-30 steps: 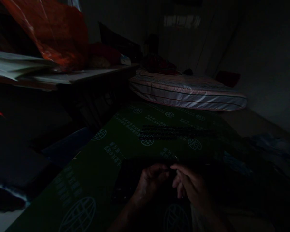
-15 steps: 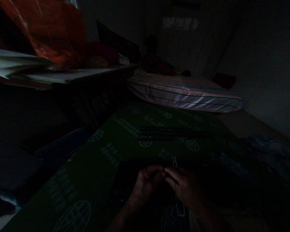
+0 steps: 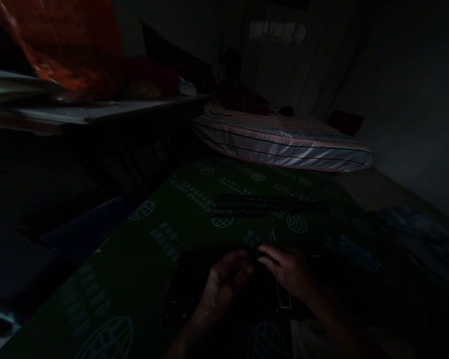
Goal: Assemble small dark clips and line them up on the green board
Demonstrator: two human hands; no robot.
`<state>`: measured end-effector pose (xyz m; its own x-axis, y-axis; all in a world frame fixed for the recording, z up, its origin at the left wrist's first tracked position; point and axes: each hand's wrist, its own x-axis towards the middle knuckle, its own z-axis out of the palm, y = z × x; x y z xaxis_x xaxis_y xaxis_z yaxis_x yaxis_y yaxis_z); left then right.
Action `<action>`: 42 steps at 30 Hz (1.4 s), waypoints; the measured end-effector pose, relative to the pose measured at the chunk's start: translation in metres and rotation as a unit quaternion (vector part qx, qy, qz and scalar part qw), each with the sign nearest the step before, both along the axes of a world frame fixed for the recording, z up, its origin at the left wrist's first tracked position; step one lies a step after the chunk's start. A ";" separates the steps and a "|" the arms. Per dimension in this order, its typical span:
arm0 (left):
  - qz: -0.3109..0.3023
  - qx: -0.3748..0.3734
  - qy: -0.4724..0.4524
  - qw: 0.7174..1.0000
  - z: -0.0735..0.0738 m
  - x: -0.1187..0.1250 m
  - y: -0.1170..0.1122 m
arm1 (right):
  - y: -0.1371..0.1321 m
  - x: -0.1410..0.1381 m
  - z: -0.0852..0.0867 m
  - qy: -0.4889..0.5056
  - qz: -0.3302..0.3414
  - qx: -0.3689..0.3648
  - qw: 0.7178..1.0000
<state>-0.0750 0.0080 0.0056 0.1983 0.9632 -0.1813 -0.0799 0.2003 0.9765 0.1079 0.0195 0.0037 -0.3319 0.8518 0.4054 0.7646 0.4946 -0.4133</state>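
In this very dark view, my right hand (image 3: 294,271) is closed around a thin bent metal tool (image 3: 284,301), whose narrow double tips rise above the fingers and whose squared loop hangs below. Its exact kind is unclear. A small dark piece (image 3: 259,255) seems pinched between that hand's thumb and forefinger. My left hand (image 3: 226,279) is just to the left, fingers loosely curled and thumb apart from the forefinger, with nothing visible between them. Under both hands lies a dark flat sheet or tray (image 3: 183,284), its details lost in shadow.
Several dark beaded-looking strips (image 3: 265,204) lie across the green printed board (image 3: 202,234). Beyond it is a striped mattress (image 3: 284,144). A side table (image 3: 134,107) holds an orange bag (image 3: 78,50). Crumpled bluish plastic or cloth (image 3: 361,254) is at the right.
My hands have parted slightly; their fingertips were together before. The right hand has shifted a little up and right with the metal tool, and the left fingers have loosened.
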 end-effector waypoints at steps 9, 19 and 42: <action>-0.028 0.050 0.114 0.992 -0.003 0.001 0.001 | 0.088 0.058 -0.022 -0.173 -0.158 -0.048 0.971; -0.061 0.057 0.163 0.983 -0.007 -0.001 0.001 | 0.113 0.061 -0.029 -0.203 -0.132 -0.090 0.966; -0.060 0.056 0.188 0.979 0.000 0.000 0.001 | 0.122 0.058 -0.026 -0.219 -0.130 -0.109 0.961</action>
<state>-0.0750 0.0087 0.0057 0.2507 0.9552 -0.1576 0.3064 0.0761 0.9489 0.1661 0.1417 -0.0224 -0.1940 0.9780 0.0770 0.9749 0.2009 -0.0959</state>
